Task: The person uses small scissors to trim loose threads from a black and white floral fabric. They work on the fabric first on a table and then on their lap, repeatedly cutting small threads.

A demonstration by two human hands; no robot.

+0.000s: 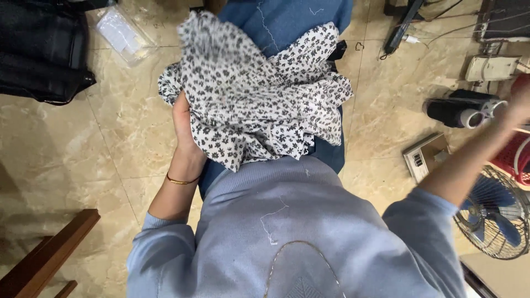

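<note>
Head view: left hand clutches the floral fabric, bunched over the lap at frame centre, fingers buried in the folds. Right hand is blurred at the far right edge, stretched out near the thread cones; I can't tell its grip. Risk as I judge it: one-handed hold, so loose cloth could slide to the floor. Fan sits lower right, black bag upper left, plastic packet beside it. Wooden chair lower left.

A black bag lies at the marble floor's upper left corner, a clear plastic packet beside it; a fan stands at the right edge.
</note>
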